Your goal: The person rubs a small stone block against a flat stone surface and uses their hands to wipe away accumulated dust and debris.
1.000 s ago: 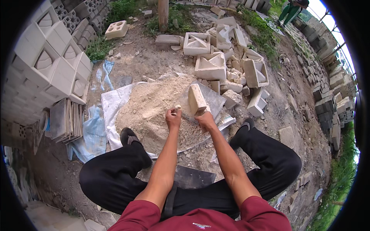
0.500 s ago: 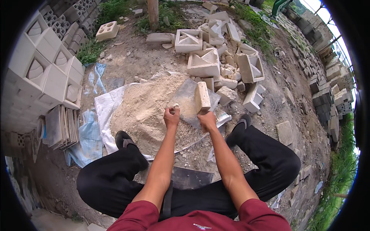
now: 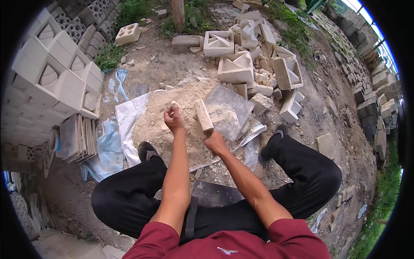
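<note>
My right hand (image 3: 214, 143) is closed around the near end of a dusty wooden mallet (image 3: 203, 115) with a long, block-shaped head. Its grip is mostly hidden by my fingers. Pinched in the raised fingers of my left hand (image 3: 173, 119) is a small pale stone chunk (image 3: 174, 104). Both hands are over a heap of crushed beige stone (image 3: 151, 116) spread on a white woven sheet (image 3: 128, 113). Just right of the mallet lies a flat grey slab (image 3: 239, 107) with pale powder across its middle.
Broken cream blocks (image 3: 235, 68) and rubble are piled beyond the slab. Pale hollow blocks (image 3: 64, 84) are stacked at the left, above upright thin boards (image 3: 79, 138) and blue plastic (image 3: 108, 149). A wooden post (image 3: 178, 16) stands at the back. A dark plate (image 3: 215, 193) lies between my legs.
The mallet has swung left, off the grey slab and over the heap's right side, its head now tilted. My left hand has moved left and up, still pinching the chunk.
</note>
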The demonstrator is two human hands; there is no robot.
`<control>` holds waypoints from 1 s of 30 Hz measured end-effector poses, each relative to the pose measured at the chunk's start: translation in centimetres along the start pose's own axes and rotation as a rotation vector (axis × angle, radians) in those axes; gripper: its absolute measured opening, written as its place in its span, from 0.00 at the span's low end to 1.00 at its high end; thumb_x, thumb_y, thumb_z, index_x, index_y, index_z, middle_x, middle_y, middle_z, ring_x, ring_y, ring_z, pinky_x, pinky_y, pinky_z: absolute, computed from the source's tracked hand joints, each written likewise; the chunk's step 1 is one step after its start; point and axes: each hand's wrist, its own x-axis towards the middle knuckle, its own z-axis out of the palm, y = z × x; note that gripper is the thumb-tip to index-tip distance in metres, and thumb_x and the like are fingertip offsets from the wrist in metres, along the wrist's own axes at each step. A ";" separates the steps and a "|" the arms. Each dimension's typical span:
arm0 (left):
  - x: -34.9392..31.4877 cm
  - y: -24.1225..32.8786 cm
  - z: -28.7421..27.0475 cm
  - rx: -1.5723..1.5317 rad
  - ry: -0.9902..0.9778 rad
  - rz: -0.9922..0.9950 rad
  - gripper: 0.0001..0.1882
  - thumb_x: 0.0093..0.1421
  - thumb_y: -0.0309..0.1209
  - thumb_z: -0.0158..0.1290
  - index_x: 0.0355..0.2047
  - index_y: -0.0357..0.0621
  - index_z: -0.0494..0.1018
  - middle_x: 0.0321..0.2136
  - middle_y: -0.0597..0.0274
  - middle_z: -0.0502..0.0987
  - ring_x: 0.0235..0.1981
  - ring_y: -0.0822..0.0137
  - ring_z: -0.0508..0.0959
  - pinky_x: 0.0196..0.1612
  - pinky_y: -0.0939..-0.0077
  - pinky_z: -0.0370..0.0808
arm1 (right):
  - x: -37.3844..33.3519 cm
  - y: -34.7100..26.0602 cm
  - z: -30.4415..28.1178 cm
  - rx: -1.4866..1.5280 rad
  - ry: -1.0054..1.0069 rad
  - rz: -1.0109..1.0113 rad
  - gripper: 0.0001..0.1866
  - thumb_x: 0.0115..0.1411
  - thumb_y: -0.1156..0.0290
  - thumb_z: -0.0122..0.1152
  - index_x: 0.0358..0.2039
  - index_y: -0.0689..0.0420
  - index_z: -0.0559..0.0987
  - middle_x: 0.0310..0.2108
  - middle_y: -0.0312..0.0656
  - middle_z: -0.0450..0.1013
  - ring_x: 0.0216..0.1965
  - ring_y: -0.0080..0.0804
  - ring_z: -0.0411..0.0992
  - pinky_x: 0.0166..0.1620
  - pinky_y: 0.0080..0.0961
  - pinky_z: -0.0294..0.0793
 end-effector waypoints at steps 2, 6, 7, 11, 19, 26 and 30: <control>2.3 0.3 -1.0 -0.060 0.014 -0.025 0.19 0.57 0.40 0.60 0.37 0.37 0.71 0.30 0.63 0.76 0.27 0.74 0.73 0.27 0.80 0.70 | -0.7 -1.4 1.5 -0.009 0.019 -0.125 0.21 0.45 0.68 0.62 0.39 0.68 0.75 0.35 0.63 0.76 0.41 0.58 0.75 0.45 0.42 0.74; 0.7 0.7 0.3 -0.100 -0.028 -0.179 0.20 0.57 0.41 0.59 0.40 0.37 0.71 0.30 0.63 0.76 0.27 0.75 0.73 0.25 0.82 0.70 | 0.0 -0.6 -1.3 0.012 0.075 -0.098 0.23 0.46 0.67 0.62 0.40 0.70 0.72 0.36 0.66 0.74 0.42 0.59 0.74 0.46 0.45 0.74; 1.5 -0.2 -0.7 -0.088 -0.023 -0.187 0.20 0.57 0.41 0.60 0.39 0.37 0.72 0.31 0.62 0.76 0.28 0.75 0.73 0.28 0.82 0.70 | -0.4 -2.0 -2.5 0.052 0.073 -0.109 0.22 0.46 0.66 0.62 0.39 0.68 0.73 0.37 0.65 0.75 0.42 0.59 0.74 0.46 0.45 0.74; 0.7 -3.4 0.6 0.051 -0.197 -0.178 0.19 0.56 0.40 0.61 0.38 0.35 0.73 0.32 0.59 0.78 0.33 0.69 0.76 0.38 0.75 0.73 | 1.5 1.1 -6.2 -0.086 0.269 0.068 0.22 0.46 0.65 0.64 0.38 0.69 0.75 0.36 0.63 0.76 0.41 0.56 0.76 0.43 0.43 0.75; -7.8 -4.2 4.6 0.467 -0.485 0.107 0.18 0.57 0.36 0.58 0.45 0.41 0.74 0.36 0.48 0.77 0.38 0.53 0.78 0.44 0.64 0.73 | 2.7 6.1 -7.7 0.110 0.268 0.217 0.22 0.43 0.60 0.67 0.31 0.68 0.79 0.29 0.57 0.78 0.34 0.48 0.79 0.37 0.37 0.78; -8.6 -4.1 5.9 0.780 -0.686 0.175 0.23 0.60 0.40 0.52 0.55 0.47 0.70 0.42 0.44 0.72 0.45 0.47 0.73 0.48 0.59 0.70 | 3.5 7.9 -7.2 0.099 0.289 0.176 0.26 0.42 0.59 0.67 0.37 0.66 0.78 0.36 0.60 0.77 0.42 0.53 0.76 0.45 0.40 0.76; -8.4 -4.2 5.9 0.793 -0.748 0.130 0.22 0.58 0.42 0.54 0.51 0.47 0.73 0.42 0.46 0.76 0.45 0.49 0.75 0.47 0.60 0.72 | 4.2 8.6 -6.2 0.069 0.447 0.119 0.21 0.42 0.63 0.66 0.34 0.66 0.80 0.31 0.53 0.79 0.35 0.46 0.79 0.40 0.35 0.77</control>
